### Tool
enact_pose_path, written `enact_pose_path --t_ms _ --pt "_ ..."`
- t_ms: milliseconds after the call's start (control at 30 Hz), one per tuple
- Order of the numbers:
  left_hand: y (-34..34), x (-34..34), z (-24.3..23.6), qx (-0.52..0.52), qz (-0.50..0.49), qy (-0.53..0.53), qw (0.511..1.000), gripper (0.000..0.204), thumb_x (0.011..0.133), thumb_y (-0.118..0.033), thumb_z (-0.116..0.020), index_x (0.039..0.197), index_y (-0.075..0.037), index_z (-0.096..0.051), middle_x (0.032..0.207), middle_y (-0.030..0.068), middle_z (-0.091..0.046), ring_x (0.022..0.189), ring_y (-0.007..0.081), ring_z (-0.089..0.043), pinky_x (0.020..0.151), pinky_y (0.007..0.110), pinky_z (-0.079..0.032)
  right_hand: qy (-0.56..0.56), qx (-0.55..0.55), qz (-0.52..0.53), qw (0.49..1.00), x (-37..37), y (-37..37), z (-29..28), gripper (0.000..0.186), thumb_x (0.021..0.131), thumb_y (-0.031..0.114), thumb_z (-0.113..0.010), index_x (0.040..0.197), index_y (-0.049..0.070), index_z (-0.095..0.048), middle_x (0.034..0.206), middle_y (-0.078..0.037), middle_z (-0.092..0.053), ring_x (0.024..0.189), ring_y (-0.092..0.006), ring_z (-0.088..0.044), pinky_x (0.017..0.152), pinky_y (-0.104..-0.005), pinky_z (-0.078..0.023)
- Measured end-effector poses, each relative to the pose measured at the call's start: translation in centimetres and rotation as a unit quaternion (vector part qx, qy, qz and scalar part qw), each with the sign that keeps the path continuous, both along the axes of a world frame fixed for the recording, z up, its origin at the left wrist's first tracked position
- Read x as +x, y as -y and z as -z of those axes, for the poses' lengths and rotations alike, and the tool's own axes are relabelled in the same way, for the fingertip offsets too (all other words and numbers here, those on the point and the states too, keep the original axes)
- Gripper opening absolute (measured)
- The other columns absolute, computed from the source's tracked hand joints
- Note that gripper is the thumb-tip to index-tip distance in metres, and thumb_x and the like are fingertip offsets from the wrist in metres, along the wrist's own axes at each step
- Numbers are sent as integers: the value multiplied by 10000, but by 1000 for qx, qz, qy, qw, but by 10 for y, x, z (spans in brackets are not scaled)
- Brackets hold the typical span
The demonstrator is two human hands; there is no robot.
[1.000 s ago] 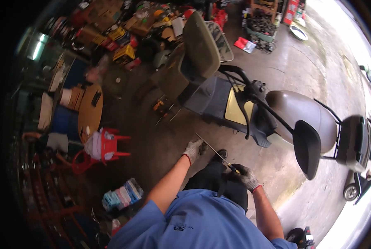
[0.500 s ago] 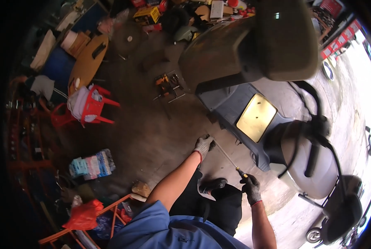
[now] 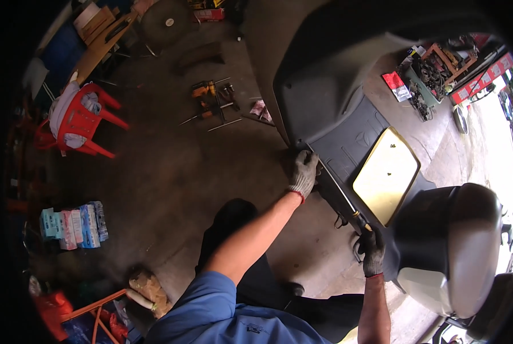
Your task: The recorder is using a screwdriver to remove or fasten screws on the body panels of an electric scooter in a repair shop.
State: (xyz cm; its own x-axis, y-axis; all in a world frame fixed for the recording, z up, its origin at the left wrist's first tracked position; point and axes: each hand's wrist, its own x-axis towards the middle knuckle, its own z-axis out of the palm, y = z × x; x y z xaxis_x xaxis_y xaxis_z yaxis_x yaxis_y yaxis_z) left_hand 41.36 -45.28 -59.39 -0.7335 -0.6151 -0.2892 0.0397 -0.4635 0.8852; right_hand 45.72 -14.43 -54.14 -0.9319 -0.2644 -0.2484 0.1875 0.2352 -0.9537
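My left hand (image 3: pixel 304 174), in a grey knit glove, pinches the long screwdriver (image 3: pixel 340 189) near its tip, which rests at the lower edge of the scooter's dark front panel (image 3: pixel 319 77), close to a screw hole. My right hand (image 3: pixel 373 252), in a dark soiled glove, is closed round the yellow-and-black handle. The shaft lies diagonally along the side of the grey footboard (image 3: pixel 339 146). A yellow rectangular panel (image 3: pixel 385 186) with small dark pieces on it sits on that footboard. The scooter's seat (image 3: pixel 468 246) is at the right.
A red plastic chair (image 3: pixel 87 120) stands at left near a wooden table (image 3: pixel 101 43). An orange-handled tool pile (image 3: pixel 207 100) lies on the floor (image 3: pixel 170 172). Tissue packs (image 3: pixel 73 223) are lower left, an orange rack (image 3: pixel 96 304) below them, a parts crate (image 3: pixel 417 80) upper right.
My view has come down closer to the scooter. Both hands and the screwdriver have moved toward it, and the tip now meets the front panel's lower edge.
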Motion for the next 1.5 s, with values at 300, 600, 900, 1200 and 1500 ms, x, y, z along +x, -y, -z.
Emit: enact_pose_path --t_ms 300,600,900,1200,1500 --pt "5 2 16 -97 -37 7 995 271 1040 -299 -553 873 -109 -648 676 -39 -586 551 68 -528 521 252 -413 -21 -3 -18 1000 3 19 22 367 1055 302 -563 1311 46 -626 762 58 -525 632 -29 -432 546 -201 -357" --pt "1 3 12 -31 -26 15 999 244 1025 -299 -559 864 -136 -643 655 -51 -565 530 70 -523 514 248 -424 124 -52 56 989 -2 33 19 393 1009 432 -592 1124 64 -666 649 24 -529 460 -54 -409 410 -229 -295" --pt "-1 7 6 29 -16 13 999 211 1016 -311 -591 874 -172 -661 659 -63 -588 545 61 -548 524 240 -450 49 -49 16 997 0 27 33 378 1038 390 -550 1194 64 -662 657 19 -550 441 -63 -414 393 -231 -286" --pt "0 11 5 38 -1 -9 999 210 1016 -319 -596 888 -169 -667 662 -71 -576 562 51 -543 528 230 -432 68 -50 31 996 0 26 41 380 1045 375 -541 1213 55 -659 637 24 -533 442 -62 -415 394 -231 -283" --pt "1 10 13 49 3 -10 999 197 1013 -320 -608 869 -199 -668 649 -97 -558 542 30 -518 516 217 -420 65 -43 11 997 -9 22 40 390 1038 379 -554 1244 64 -658 683 7 -572 452 -66 -431 402 -235 -301"
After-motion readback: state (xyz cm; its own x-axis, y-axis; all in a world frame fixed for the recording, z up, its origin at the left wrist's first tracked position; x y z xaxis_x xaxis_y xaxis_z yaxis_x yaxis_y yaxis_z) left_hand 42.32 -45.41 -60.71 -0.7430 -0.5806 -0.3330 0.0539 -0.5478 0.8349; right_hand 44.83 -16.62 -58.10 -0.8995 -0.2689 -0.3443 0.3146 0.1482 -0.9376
